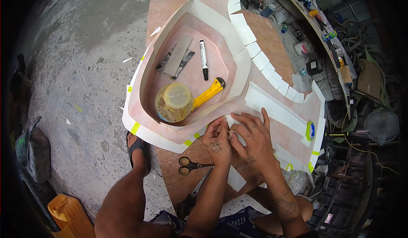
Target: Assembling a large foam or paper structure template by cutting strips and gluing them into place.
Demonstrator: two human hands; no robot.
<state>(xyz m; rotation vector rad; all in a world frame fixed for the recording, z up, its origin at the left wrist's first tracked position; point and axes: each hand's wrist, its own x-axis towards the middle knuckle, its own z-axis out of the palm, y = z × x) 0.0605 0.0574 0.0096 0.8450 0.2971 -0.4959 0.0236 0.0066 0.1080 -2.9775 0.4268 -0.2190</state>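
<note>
Both hands meet at the near rim of a large pinkish moulded panel. My left hand is closed, its fingertips pinching a small white card strip at the panel's edge. Beside it, my right hand has thumb and forefinger on the same strip, with the other fingers raised. The fingers partly cover the strip. White card pieces line the panel's outline, fixed in places with yellow-green tape. Below my left hand lie black-handled scissors, and a second pair of scissors lies partly behind my left forearm.
In the panel's recess sit a lidded plastic jar, a yellow cutter, a marker and grey strips. A tape roll rests on the right. Underneath is a wooden board. A cluttered bench stands far right.
</note>
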